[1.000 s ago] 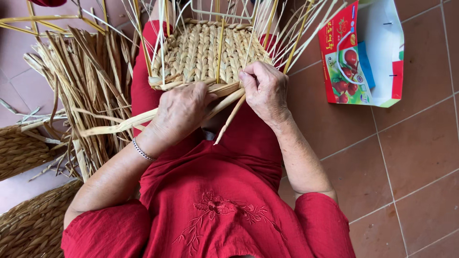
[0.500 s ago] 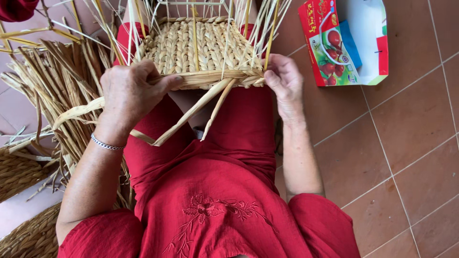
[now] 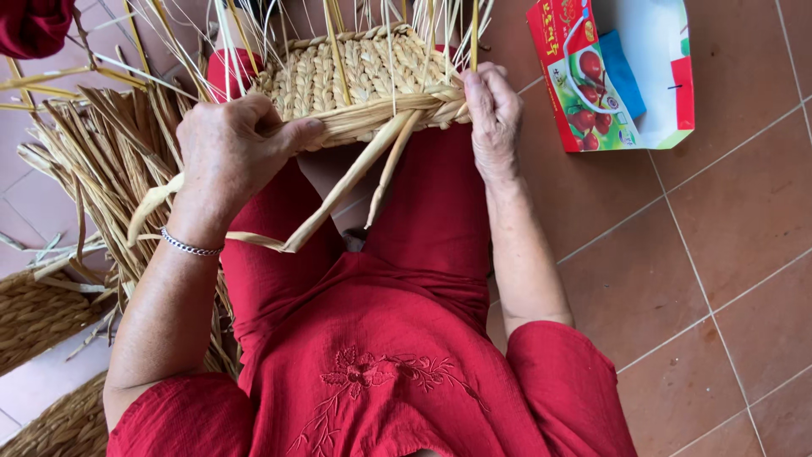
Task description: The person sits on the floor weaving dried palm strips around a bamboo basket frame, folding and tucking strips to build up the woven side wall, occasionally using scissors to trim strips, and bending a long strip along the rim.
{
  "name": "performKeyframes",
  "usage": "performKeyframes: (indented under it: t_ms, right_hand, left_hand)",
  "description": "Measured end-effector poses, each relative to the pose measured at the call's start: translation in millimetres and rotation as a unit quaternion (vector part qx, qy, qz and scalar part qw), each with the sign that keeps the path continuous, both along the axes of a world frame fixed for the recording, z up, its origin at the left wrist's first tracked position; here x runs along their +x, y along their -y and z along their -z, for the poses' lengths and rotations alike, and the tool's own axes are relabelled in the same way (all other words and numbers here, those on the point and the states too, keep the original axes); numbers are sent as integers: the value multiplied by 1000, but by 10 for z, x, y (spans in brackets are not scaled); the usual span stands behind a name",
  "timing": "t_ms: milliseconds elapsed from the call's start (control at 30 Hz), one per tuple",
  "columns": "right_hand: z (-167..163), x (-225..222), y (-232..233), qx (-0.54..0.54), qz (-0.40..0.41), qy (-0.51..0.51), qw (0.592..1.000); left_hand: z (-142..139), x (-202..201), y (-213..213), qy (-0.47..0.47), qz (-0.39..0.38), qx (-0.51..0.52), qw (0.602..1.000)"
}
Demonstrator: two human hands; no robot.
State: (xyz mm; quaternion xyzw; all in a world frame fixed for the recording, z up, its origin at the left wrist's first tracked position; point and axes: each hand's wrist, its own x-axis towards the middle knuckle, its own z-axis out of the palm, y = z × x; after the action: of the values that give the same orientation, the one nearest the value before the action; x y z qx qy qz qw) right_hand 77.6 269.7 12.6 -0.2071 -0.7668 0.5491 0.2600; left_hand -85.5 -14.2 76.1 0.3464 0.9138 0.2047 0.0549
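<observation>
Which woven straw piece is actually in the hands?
The half-woven basket on the lap, loose stalks sticking up from it. The left hand and right hand grip its rim. The two finished woven pieces lie untouched on the floor at lower left.

Two hands work here: the left hand [image 3: 233, 148] and the right hand [image 3: 492, 110], both on one half-woven basket [image 3: 355, 76]. Two loose straw strands [image 3: 355, 182] hang down between the hands, and one bracelet [image 3: 189, 246] sits on the left wrist. One pile of straw [image 3: 93, 169] and two woven mats [image 3: 38, 317] lie left of the left hand; one red box [image 3: 613, 72] lies right of the right hand.
</observation>
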Motion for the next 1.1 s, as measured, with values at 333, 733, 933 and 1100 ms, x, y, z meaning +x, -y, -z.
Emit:
performKeyframes:
  t_ms: [333,733,933,1100]
  right_hand:
    - [-586,27,326,220,-65,-12,973]
    - [-562,-201,443,448,-25,-12,894]
    - [-595,-383,356,426,-197,-26,882]
    - [-1009,-312,193,223,-296,82,925]
  left_hand:
    - [-120,3,-63,24,25,-11,999]
    - [-435,282,-69,-137,97,99,981]
    - [-396,650,-161,-64,150,54,985]
    - [-99,666,-162,119,121,23,985]
